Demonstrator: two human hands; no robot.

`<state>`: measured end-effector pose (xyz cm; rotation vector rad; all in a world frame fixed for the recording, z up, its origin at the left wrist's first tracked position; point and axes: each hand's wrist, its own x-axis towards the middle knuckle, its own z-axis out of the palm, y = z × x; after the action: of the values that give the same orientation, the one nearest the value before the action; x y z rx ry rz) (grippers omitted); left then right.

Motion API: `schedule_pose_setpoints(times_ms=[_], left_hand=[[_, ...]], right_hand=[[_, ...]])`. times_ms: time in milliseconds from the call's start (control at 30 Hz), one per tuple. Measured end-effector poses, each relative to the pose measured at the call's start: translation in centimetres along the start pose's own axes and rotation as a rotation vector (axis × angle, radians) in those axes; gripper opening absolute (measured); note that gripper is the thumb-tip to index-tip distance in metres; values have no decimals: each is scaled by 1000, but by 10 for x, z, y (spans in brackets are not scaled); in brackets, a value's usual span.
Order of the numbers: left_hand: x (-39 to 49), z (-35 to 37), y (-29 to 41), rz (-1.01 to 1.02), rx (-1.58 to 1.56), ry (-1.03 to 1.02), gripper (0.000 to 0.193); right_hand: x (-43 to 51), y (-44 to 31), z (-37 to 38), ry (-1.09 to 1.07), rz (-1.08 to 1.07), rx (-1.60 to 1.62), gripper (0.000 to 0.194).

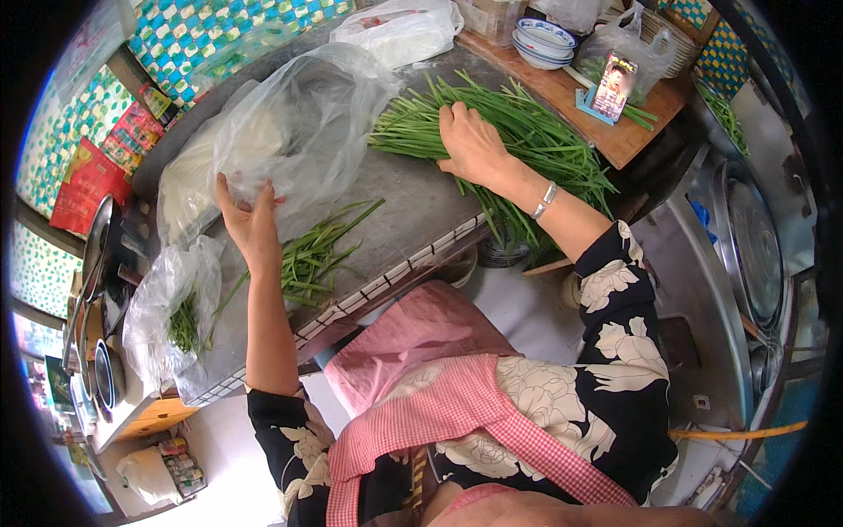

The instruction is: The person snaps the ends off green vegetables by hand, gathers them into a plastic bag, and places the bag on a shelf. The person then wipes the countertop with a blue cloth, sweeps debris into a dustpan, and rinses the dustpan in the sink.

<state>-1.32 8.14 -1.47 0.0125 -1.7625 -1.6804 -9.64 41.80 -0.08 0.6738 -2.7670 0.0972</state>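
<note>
My left hand grips the lower edge of a clear plastic bag, its fingertips partly behind the film. The bag stands puffed up on the grey countertop. My right hand rests over a large heap of garlic chives, whose leaf ends hang over the counter's front edge; whether the fingers close on any stalks I cannot tell. A small pile of loose green trimmings lies beside my left forearm.
Another clear bag with greens sits at the left. A white plastic bag lies at the back. On the wooden board at the right are stacked bowls, a phone on a blue stand and a bag of vegetables.
</note>
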Motion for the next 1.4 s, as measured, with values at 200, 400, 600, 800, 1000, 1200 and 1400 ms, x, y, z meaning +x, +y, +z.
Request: schedule_pose_setpoints(times_ms=[200, 400, 600, 800, 1000, 1200, 1400], left_hand=[[-2, -3, -2, -19, -4, 11, 79], [-2, -2, 2, -50, -16, -8, 81], [-3, -1, 2, -33, -1, -33, 81], [-3, 0, 0, -26, -10, -31, 81], [-4, 0, 0, -32, 4, -25, 80], [-4, -1, 3, -50, 22, -43, 80], [-6, 1, 5, -68, 45, -56, 79]], right_hand=[[8, 31, -15, -39, 160, 51, 99], [18, 60, -21, -291, 317, 52, 134], [-1, 38, -7, -9, 139, -129, 101], [-24, 13, 6, -95, 98, -42, 134], [-4, 53, 6, -95, 159, 89, 145], [9, 68, 3, -236, 248, 215, 125], [-17, 30, 8, 20, 113, -77, 105]])
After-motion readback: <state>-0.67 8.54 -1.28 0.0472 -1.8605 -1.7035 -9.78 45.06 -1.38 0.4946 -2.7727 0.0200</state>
